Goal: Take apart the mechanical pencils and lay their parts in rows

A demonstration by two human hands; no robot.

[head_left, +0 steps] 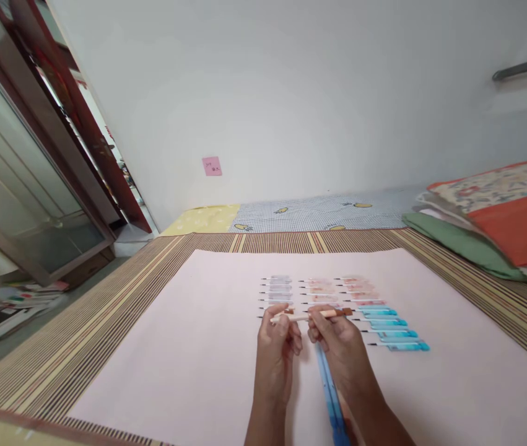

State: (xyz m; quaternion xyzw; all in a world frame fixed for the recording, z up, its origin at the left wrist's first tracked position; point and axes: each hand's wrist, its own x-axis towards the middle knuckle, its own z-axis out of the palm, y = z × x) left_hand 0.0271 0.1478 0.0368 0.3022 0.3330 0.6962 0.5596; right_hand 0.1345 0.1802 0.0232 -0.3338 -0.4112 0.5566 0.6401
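My left hand (276,337) pinches the pale left end of a slim pen (327,314). Its right part is orange-brown, and my right hand (334,334) grips it near the middle. The pen is held almost level above a large pale pink sheet (184,347). Beneath my right hand and wrist, long blue pens (331,396) lie side by side, partly covered by it. Just beyond my hands, rows of thin dark-tipped pens lie on the sheet: greyish ones (278,288), pinkish ones (358,291) and bright blue ones (396,333).
The sheet rests on a striped mat (119,297). Folded cloths and a cushion (509,210) are stacked at the right. Behind stands a white wall with a pink note (212,166). On the left are a glass-panelled door (26,179) and papers (17,306) low down.
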